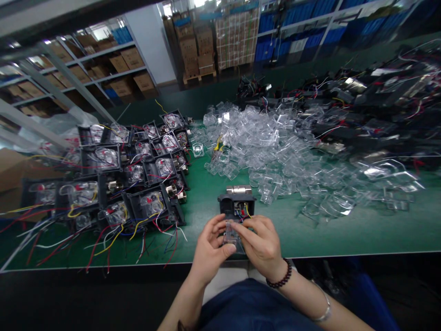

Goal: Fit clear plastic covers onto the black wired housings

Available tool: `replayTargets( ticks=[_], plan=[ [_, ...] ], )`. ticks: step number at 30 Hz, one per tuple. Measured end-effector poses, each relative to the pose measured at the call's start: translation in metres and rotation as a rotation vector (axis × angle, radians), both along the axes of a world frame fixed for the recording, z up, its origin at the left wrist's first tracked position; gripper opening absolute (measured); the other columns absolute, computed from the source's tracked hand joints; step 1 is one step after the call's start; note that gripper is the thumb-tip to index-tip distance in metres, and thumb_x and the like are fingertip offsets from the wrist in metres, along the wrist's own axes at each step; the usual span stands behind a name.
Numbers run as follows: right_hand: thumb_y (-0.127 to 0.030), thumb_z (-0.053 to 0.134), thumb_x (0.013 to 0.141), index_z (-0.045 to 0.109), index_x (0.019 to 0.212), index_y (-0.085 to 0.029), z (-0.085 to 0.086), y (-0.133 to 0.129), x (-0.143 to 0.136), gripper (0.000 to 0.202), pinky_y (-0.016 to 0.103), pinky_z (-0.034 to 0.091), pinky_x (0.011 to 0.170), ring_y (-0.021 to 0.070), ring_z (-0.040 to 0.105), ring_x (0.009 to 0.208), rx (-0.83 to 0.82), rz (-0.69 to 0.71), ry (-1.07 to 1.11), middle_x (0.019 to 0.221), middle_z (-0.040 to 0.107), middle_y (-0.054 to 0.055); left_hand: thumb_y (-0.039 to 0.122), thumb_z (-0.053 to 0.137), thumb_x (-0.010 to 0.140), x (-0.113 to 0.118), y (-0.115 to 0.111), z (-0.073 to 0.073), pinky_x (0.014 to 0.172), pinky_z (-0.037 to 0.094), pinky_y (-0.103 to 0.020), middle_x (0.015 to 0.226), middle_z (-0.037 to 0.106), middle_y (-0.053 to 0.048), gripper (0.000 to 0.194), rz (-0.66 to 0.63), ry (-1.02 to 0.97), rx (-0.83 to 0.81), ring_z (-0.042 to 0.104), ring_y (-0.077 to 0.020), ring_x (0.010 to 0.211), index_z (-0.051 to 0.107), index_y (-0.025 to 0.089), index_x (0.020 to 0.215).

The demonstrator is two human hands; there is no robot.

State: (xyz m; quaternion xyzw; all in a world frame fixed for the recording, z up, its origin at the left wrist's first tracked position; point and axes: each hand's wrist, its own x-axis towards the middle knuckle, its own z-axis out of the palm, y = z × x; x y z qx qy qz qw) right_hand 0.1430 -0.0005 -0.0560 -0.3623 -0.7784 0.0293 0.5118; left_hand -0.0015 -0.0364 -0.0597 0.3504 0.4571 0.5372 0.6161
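Observation:
Near the front edge of the green table, my left hand [212, 246] is closed around a small clear plastic part [230, 233]. My right hand [260, 240] meets it from the other side, its fingers pressed on the same part. Right behind my hands sits a black housing [225, 205] with coloured wires inside, partly hidden by my fingers. A silver metal valve body [239, 189] sticks out at its far side.
A big heap of clear plastic parts [265, 133] spreads across the table [203, 202] ahead and right. Rows of black housings [151, 204] with loose wires stand at left. More dark wired units [372, 101] are piled far right. Shelves with cartons [132, 58] stand behind.

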Motion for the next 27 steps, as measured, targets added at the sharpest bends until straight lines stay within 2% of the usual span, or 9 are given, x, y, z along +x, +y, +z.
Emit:
replayTargets(
  ticks=[5,22,27],
  plan=[
    [-0.006,0.048,0.082,0.068,0.099,-0.024,-0.0005,0.0003,-0.0003,0.032,0.032,0.048,0.068,0.0163,0.052,0.071,-0.003,-0.005,-0.006,0.071,0.061,0.003,0.036,0.081,0.054,0.001,-0.0009,-0.0015,0.082,0.049,-0.032,0.11,0.06,-0.01,0.07,0.011,0.004,-0.002,0.058,-0.024,0.1,0.052,0.02,0.115],
    [-0.008,0.046,0.084,0.067,0.101,-0.024,-0.0061,0.0037,0.0035,0.031,0.033,0.045,0.072,0.016,0.052,0.071,0.003,0.036,-0.046,0.073,0.061,0.004,0.039,0.081,0.052,0.003,-0.0015,-0.0054,0.077,0.051,-0.031,0.107,0.061,-0.01,0.074,0.044,0.007,0.004,0.059,-0.0242,0.097,0.051,0.02,0.116],
    [-0.004,0.049,0.081,0.068,0.097,-0.024,-0.0026,0.0029,0.0035,0.031,0.031,0.048,0.067,0.0157,0.054,0.07,-0.005,0.027,0.044,0.069,0.06,0.003,0.036,0.081,0.055,0.0049,-0.0005,0.0019,0.079,0.05,-0.031,0.109,0.061,-0.01,0.073,0.009,-0.002,0.018,0.06,-0.023,0.097,0.048,0.022,0.119]
  ],
)
